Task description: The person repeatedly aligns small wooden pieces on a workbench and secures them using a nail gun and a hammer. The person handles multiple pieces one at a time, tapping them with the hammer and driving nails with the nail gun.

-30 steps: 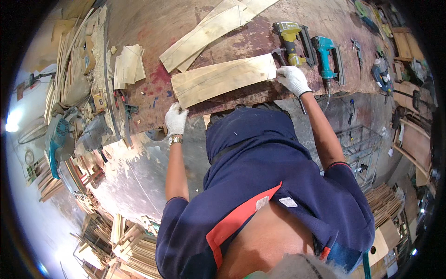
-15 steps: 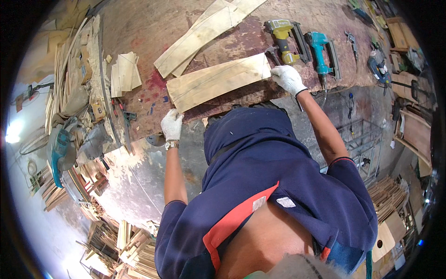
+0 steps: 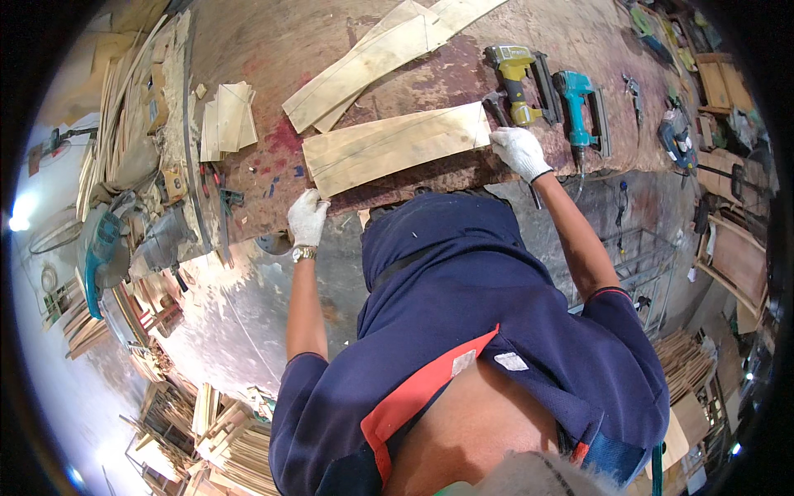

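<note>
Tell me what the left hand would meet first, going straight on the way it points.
The left hand would probably meet the left end of the nearest board first: its fingertips are close by that board's corner, though whether they touch it is hard to tell.

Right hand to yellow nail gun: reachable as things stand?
Likely yes: the right hand, at the right end of the wooden board, is close to the yellow nail gun, nothing visibly between them.
</note>
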Motion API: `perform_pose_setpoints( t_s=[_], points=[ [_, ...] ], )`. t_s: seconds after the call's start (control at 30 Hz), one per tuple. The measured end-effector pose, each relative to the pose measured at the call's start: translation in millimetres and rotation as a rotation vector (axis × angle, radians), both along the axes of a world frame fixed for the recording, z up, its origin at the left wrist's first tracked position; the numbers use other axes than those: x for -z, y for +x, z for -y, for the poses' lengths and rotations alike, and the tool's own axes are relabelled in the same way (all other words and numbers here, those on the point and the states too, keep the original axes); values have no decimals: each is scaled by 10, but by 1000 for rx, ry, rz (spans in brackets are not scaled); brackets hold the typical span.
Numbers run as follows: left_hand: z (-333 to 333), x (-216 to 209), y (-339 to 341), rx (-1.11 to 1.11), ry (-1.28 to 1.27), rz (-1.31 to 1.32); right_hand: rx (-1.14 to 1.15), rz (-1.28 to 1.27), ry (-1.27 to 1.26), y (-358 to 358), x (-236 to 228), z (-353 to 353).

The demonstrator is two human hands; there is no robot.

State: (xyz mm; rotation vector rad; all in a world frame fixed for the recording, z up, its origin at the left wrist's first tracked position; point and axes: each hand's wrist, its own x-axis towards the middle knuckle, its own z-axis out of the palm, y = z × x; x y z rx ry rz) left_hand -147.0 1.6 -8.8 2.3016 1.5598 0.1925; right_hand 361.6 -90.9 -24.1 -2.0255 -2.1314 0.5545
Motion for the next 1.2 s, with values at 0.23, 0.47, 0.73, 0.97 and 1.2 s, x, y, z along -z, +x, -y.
perform_pose_setpoints(
  t_s=[0.23, 0.47, 0.73, 0.97, 1.2],
  points=[
    [21, 65, -32, 42, 54, -34, 17, -14, -13, -10, -43, 22],
    [-36, -109, 37, 48, 4, -81, 25, -86, -2, 14, -156, 2],
    [-75, -2, 282, -471, -234, 393, 530, -384, 120, -275, -95, -204],
    [34, 216, 359, -648, -212, 640, 752, -488, 86, -321, 123, -202],
    [71, 238, 404, -694, -248, 821, 779, -533, 87, -334, 172, -194]
  ],
)
